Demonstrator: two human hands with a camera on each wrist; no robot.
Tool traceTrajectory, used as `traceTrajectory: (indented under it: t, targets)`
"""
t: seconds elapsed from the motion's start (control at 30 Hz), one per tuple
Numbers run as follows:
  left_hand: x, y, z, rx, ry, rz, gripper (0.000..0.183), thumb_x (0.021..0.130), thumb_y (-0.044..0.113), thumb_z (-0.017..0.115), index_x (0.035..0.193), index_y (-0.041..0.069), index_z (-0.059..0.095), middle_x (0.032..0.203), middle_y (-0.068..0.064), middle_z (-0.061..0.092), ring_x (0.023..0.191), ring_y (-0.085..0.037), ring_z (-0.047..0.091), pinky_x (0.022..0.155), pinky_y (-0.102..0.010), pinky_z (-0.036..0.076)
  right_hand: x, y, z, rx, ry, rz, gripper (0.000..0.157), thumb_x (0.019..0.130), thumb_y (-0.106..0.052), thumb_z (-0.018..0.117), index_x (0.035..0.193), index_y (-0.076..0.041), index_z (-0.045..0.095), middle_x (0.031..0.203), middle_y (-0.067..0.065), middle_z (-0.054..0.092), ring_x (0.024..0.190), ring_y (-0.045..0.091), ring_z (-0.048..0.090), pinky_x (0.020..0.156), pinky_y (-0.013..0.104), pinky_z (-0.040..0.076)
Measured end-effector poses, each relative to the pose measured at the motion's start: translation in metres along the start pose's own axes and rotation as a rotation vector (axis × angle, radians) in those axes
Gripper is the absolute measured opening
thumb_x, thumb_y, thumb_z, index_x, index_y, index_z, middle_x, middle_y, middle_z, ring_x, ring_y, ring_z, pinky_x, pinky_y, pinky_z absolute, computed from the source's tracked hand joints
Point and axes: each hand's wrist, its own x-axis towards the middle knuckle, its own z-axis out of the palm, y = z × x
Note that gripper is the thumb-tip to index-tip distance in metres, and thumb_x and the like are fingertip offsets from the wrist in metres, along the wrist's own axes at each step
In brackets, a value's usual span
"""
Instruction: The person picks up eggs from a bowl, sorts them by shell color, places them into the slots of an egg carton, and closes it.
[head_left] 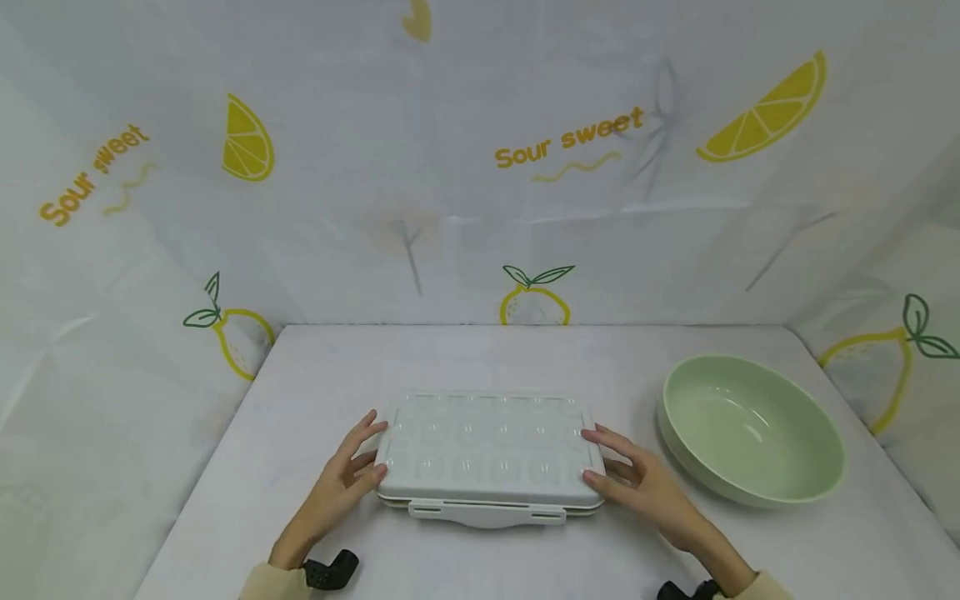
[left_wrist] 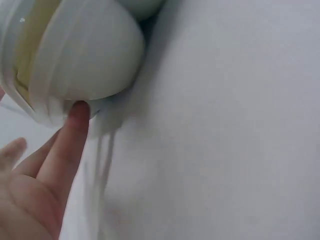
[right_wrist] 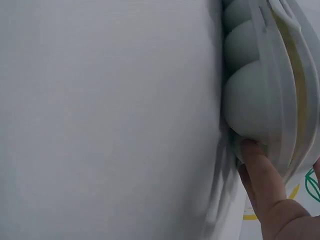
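A white plastic egg box [head_left: 487, 442], lid down, lies in the middle of the table with its long latch [head_left: 487, 512] toward me. Rows of rounded bumps cover the lid, and rounded cups bulge below the rim in both wrist views. My left hand [head_left: 335, 483] holds the box's left end, thumb on the lid edge. In the left wrist view a fingertip [left_wrist: 79, 109] touches the underside by a cup. At the opposite end my right hand [head_left: 651, 485] grips likewise, with a finger [right_wrist: 260, 165] under the rim. A yellowish seam shows between lid and base.
A large pale green bowl [head_left: 750, 433] stands on the right side of the table, close beyond my right hand. The white table [head_left: 337, 358] meets a lemon-printed cloth [head_left: 450, 183] at the back and sides.
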Motion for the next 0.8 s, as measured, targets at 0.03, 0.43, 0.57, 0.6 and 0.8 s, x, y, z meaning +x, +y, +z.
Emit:
traceTrajectory:
  t: [0.03,0.43,0.57,0.6,0.8]
  targets:
    - [-0.003,-0.001,0.002,0.004,0.015,0.019,0.054,0.103,0.006,0.058,0.154,0.005,0.040,0.169,-0.030,0.007,0.131,-0.065,0.048,0.099,-0.027,0.058,-0.002,0.002,0.002,-0.030,0.007,-0.026,0.062,0.095,-0.019,0.073,0.151,-0.010,0.049,0.168,0.025,0.020,0.137,0.053,0.050,0.097,0.025,0.059]
    - [-0.019,0.004,0.023,0.104,0.149,0.058,0.029,0.104,0.009,0.057,0.131,0.006,0.066,0.164,-0.028,0.030,0.147,-0.020,0.043,0.103,-0.015,0.050,-0.016,0.012,0.029,-0.235,0.170,-0.240,0.031,0.100,-0.013,0.066,0.130,-0.006,0.071,0.159,0.032,0.036,0.135,0.049,0.048,0.096,0.007,0.050]
    - [-0.022,0.006,0.033,0.077,0.171,-0.001,0.037,0.099,0.011,0.067,0.135,0.002,0.062,0.164,-0.032,0.026,0.142,-0.037,0.050,0.102,-0.031,0.058,-0.017,0.015,0.039,-0.185,0.207,-0.258,0.043,0.091,-0.011,0.077,0.131,0.000,0.068,0.156,0.041,0.033,0.126,0.036,0.059,0.088,0.019,0.060]
    - [-0.023,0.007,0.035,0.078,0.176,-0.016,0.043,0.095,0.013,0.072,0.135,0.002,0.060,0.163,-0.034,0.025,0.138,-0.045,0.052,0.100,-0.037,0.060,-0.017,0.014,0.042,-0.171,0.210,-0.251,0.050,0.087,-0.011,0.081,0.133,0.000,0.067,0.155,0.043,0.031,0.124,0.032,0.061,0.086,0.021,0.062]
    - [-0.024,0.010,0.052,0.131,0.271,-0.095,0.077,0.070,0.024,0.096,0.136,0.010,0.059,0.150,-0.030,0.051,0.123,-0.041,0.066,0.093,-0.042,0.063,-0.018,0.013,0.056,-0.276,0.340,-0.233,0.076,0.065,-0.023,0.098,0.133,-0.009,0.069,0.141,0.041,0.053,0.122,0.037,0.064,0.085,0.011,0.058]
